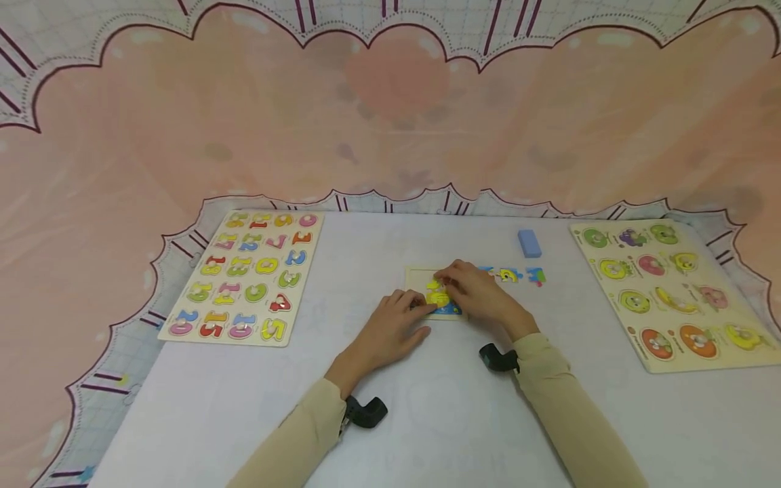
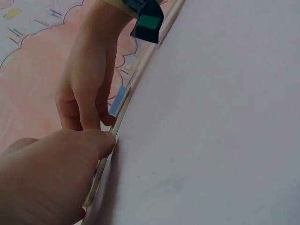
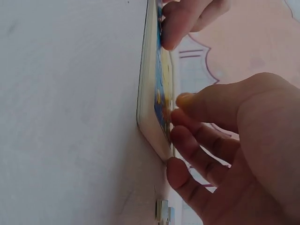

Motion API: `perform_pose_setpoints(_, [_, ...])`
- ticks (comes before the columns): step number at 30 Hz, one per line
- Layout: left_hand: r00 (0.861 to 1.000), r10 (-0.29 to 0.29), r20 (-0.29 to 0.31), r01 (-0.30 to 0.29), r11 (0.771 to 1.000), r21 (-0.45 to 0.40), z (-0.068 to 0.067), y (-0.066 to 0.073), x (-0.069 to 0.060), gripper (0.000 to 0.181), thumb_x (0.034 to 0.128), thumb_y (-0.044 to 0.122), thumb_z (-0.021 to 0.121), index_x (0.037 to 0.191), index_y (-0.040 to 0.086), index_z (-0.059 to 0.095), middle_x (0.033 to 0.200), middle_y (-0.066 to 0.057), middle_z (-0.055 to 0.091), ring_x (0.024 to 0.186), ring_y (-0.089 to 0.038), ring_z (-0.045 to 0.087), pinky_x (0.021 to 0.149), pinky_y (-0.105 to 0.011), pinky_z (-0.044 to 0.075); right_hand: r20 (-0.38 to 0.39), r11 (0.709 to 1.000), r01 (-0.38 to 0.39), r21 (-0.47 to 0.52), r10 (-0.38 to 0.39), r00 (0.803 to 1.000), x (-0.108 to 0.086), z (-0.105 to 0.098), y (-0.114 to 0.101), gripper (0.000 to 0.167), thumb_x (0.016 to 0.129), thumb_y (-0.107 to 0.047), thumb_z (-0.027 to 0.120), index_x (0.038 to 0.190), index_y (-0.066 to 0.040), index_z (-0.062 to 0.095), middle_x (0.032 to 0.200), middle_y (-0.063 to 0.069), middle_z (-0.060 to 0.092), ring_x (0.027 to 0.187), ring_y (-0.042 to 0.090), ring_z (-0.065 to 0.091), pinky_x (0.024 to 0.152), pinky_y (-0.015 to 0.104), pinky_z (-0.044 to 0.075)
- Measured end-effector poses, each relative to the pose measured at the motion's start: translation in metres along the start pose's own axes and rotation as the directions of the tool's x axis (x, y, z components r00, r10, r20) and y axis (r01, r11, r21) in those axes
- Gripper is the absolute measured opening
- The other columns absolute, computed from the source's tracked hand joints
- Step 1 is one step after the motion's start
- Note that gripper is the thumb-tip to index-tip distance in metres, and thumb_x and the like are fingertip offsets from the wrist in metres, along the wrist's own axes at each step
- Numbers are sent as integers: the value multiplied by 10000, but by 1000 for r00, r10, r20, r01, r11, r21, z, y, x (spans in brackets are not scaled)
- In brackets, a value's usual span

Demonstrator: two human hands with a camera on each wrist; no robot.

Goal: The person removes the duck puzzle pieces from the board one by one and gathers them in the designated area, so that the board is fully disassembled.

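A small wooden jigsaw board point(image 1: 417, 313) with a yellow and blue picture lies flat under both hands. My left hand point(image 1: 393, 324) touches its left and near part, thumb held apart from the fingers. The right hand point(image 1: 482, 291) reaches over its right side with fingertips down on the picture. In the right wrist view the right hand point(image 3: 243, 136) has thumb and fingers against the board's face, with no piece visible between them. The left hand point(image 2: 51, 164) covers part of the board in the left wrist view. Loose jigsaw pieces point(image 1: 508, 275) lie just beyond the right hand.
Another loose piece point(image 1: 536, 276) and a blue block point(image 1: 529, 243) lie at the back right. A number puzzle board point(image 1: 283, 335) is at the left, a fruit puzzle board point(image 1: 655, 362) at the right. The white table point(image 1: 427, 434) meets a patterned cloth backdrop point(image 1: 390, 135).
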State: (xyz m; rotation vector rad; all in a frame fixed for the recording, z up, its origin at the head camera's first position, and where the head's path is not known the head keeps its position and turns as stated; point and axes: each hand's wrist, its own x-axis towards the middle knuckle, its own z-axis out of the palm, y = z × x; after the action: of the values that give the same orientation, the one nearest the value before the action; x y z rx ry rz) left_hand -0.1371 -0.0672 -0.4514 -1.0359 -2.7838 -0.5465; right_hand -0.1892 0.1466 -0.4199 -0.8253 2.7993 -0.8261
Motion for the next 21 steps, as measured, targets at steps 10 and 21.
perform_pose_setpoints(10, [999,18,-27,-18,1000,5,1,3,-6,416,929,319,582,1324,189,562,1266,8,522,1161,-167,457,988,-381,403,-18,999,42,-34,-42,999,1,4,0,311,924,-53,540,1228,-65,606,956,47,552,839,171,489,731,301,378])
perform_pose_setpoints(21, [999,12,-38,-12,1000,-6,2,3,-6,411,918,307,600,1309,185,580,1251,0,528,1135,-173,463,967,-381,410,-18,1000,23,-12,-24,1000,1,5,0,291,923,-41,533,1202,-88,603,952,45,549,867,177,484,757,324,383])
